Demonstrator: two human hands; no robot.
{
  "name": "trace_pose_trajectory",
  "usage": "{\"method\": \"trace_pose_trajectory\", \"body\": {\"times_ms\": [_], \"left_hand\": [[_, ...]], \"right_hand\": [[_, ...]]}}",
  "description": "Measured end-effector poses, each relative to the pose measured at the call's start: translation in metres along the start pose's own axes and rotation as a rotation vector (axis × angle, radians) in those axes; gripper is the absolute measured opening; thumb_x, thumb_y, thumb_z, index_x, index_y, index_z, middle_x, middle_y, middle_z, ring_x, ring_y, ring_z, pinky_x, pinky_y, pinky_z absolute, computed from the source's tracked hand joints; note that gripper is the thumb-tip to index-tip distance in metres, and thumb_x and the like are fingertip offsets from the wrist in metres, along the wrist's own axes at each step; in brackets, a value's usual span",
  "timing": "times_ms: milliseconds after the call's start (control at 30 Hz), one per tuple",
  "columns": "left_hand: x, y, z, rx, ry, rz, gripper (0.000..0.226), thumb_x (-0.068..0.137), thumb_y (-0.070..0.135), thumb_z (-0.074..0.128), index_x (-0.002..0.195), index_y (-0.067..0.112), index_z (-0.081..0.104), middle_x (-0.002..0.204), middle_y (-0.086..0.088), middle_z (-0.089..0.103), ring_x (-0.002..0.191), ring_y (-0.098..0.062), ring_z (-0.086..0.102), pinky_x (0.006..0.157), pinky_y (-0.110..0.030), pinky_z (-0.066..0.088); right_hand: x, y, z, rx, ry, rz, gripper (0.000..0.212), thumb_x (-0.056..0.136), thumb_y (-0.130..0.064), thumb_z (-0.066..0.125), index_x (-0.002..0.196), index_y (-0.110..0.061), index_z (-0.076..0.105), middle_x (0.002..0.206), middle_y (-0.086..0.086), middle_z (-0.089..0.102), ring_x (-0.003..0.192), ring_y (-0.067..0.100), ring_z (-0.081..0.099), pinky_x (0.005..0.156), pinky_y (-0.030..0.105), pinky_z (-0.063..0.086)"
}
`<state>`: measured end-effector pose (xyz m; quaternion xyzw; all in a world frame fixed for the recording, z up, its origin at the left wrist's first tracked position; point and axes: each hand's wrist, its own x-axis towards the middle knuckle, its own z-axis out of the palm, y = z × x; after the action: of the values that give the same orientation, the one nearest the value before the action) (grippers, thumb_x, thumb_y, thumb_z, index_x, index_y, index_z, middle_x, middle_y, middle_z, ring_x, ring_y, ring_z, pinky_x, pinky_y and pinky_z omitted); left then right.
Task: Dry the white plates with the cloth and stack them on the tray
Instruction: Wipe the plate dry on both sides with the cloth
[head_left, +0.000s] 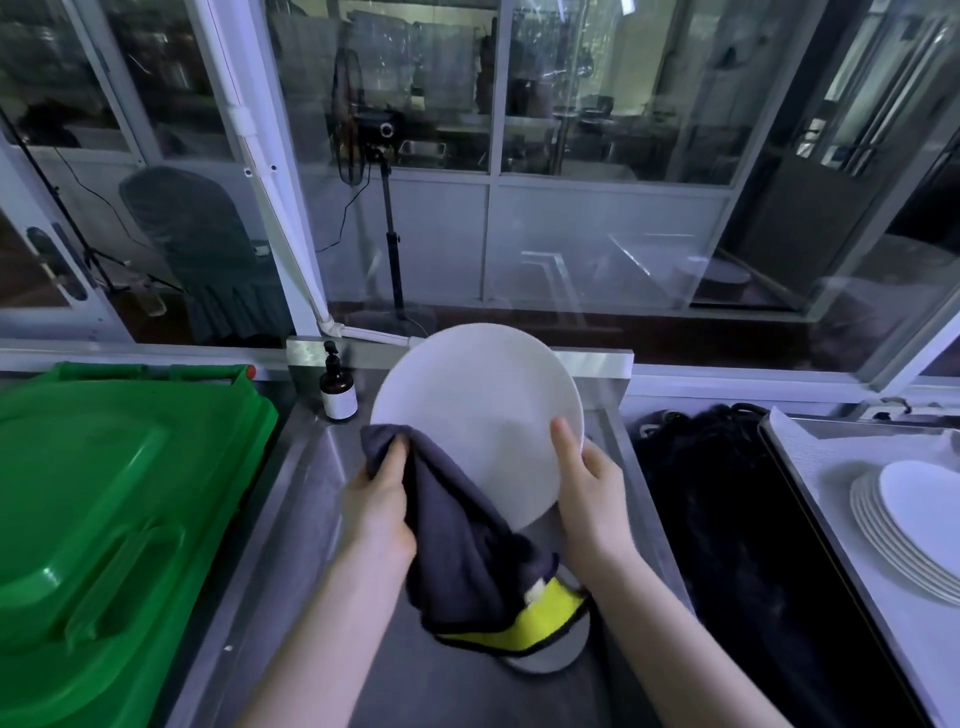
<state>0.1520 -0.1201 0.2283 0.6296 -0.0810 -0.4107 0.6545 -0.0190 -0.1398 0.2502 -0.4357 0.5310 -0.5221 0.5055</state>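
Near field: both forearms come in from the bottom edge. Left hand (376, 512) is closed round a bunch of the cloth (457, 545), dark grey with a yellow underside, which hangs down from the grip. Right hand (592, 493) grips the lower right rim of a white plate (472, 410), thumb on the face. The plate is tilted up over the steel surface (291, 519). The top corner of the cloth touches the plate's lower left edge.

Under the hanging cloth I see a pale round edge (550, 660) lying on the surface, probably another plate waiting, but it is mostly covered.

Progress, my judgement: well under way. A stack of white plates (914, 530) already sits on the lined tray (831, 467) at the right, well apart from the hands. I count roughly five or six rims. The held plate looks mid-wipe and is not yet stacked. At least that one remains, plus the covered one if it is a plate.

Left: a green bin lid (114, 493). Between the surface and the tray: a black heap (717, 493).

Far: a brown pump bottle (338, 389) at the back edge. It has a white label, with no legible writing at this resolution. No other text found.
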Motion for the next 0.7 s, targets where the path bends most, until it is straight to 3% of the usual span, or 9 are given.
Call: {"method": "trace_pose_trajectory", "body": {"times_ms": [100, 167, 267, 400, 467, 533, 600, 667, 700], "left_hand": [[0.012, 0.013, -0.008, 0.018, -0.059, 0.03, 0.016, 0.086, 0.036, 0.073, 0.08, 0.023, 0.068, 0.072, 0.004, 0.073, 0.074, -0.016, 0.07, 0.067, -0.027, 0.053], [0.016, 0.022, -0.008, 0.036, -0.104, 0.028, 0.012, 0.087, 0.033, 0.072, 0.083, 0.022, 0.07, 0.083, -0.001, 0.073, 0.08, -0.018, 0.068, 0.071, -0.03, 0.053], [0.018, 0.034, -0.006, 0.069, -0.171, 0.034, 0.007, 0.09, 0.025, 0.07, 0.085, 0.019, 0.07, 0.088, -0.004, 0.072, 0.078, -0.017, 0.067, 0.067, -0.027, 0.05], [0.015, 0.045, -0.004, 0.109, -0.301, -0.012, 0.011, 0.092, 0.028, 0.066, 0.092, 0.018, 0.072, 0.087, -0.003, 0.074, 0.084, -0.018, 0.068, 0.074, -0.029, 0.052], [0.015, 0.054, -0.004, 0.124, -0.307, -0.094, 0.015, 0.091, 0.032, 0.066, 0.088, 0.018, 0.072, 0.079, -0.002, 0.075, 0.076, -0.017, 0.07, 0.065, -0.027, 0.051], [0.021, 0.062, -0.007, 0.113, -0.315, -0.157, 0.024, 0.095, 0.034, 0.06, 0.094, 0.013, 0.072, 0.088, -0.005, 0.075, 0.076, -0.018, 0.073, 0.063, -0.024, 0.052], [0.016, 0.068, -0.004, 0.081, -0.283, -0.113, 0.038, 0.101, 0.033, 0.049, 0.124, 0.006, 0.061, 0.12, -0.008, 0.064, 0.112, -0.025, 0.065, 0.08, -0.026, 0.05], [0.017, 0.045, -0.003, -0.076, -0.224, 0.17, 0.043, 0.099, 0.015, 0.059, 0.135, -0.006, 0.05, 0.135, -0.018, 0.057, 0.128, -0.031, 0.05, 0.097, -0.027, 0.044], [0.005, 0.047, -0.001, 0.025, -0.143, 0.361, 0.046, 0.091, 0.003, 0.068, 0.131, -0.013, 0.051, 0.131, -0.021, 0.06, 0.125, -0.027, 0.054, 0.104, -0.023, 0.041]], "right_hand": [[0.001, -0.016, -0.033, -0.379, -0.133, -0.507, 0.077, 0.08, -0.061, 0.068, 0.143, -0.019, 0.053, 0.133, -0.012, 0.062, 0.126, -0.002, 0.054, 0.102, 0.019, 0.044], [0.005, -0.024, -0.047, -0.771, -0.261, -0.958, 0.082, 0.08, -0.051, 0.075, 0.149, -0.016, 0.046, 0.156, 0.0, 0.041, 0.146, 0.013, 0.036, 0.119, 0.032, 0.031], [0.008, -0.033, -0.051, -1.247, -0.523, -1.343, 0.071, 0.077, -0.044, 0.083, 0.139, -0.017, 0.059, 0.156, 0.009, 0.041, 0.146, 0.028, 0.036, 0.116, 0.053, 0.035], [0.006, -0.035, -0.044, -1.32, -0.606, -1.588, 0.038, 0.098, -0.017, 0.056, 0.135, -0.02, 0.063, 0.146, 0.005, 0.055, 0.136, 0.026, 0.051, 0.107, 0.049, 0.045], [0.004, -0.034, -0.042, -1.317, -0.569, -1.635, 0.04, 0.097, -0.015, 0.054, 0.136, -0.019, 0.062, 0.143, 0.003, 0.058, 0.133, 0.023, 0.055, 0.104, 0.046, 0.049], [0.0, -0.031, -0.04, -1.263, -0.559, -1.577, 0.04, 0.095, -0.014, 0.062, 0.134, -0.018, 0.064, 0.141, 0.003, 0.06, 0.129, 0.022, 0.058, 0.098, 0.043, 0.054], [-0.008, -0.028, -0.036, -1.19, -0.565, -1.411, 0.036, 0.097, -0.019, 0.061, 0.132, -0.019, 0.066, 0.139, 0.0, 0.062, 0.126, 0.019, 0.061, 0.093, 0.039, 0.057], [-0.015, -0.029, -0.029, -1.058, -0.573, -1.162, 0.035, 0.098, -0.024, 0.06, 0.133, -0.024, 0.065, 0.141, -0.009, 0.059, 0.126, 0.011, 0.06, 0.093, 0.031, 0.057], [-0.019, -0.03, -0.026, -0.937, -0.573, -1.012, 0.035, 0.098, -0.026, 0.06, 0.133, -0.027, 0.065, 0.138, -0.015, 0.06, 0.123, 0.004, 0.06, 0.093, 0.025, 0.055]]}}
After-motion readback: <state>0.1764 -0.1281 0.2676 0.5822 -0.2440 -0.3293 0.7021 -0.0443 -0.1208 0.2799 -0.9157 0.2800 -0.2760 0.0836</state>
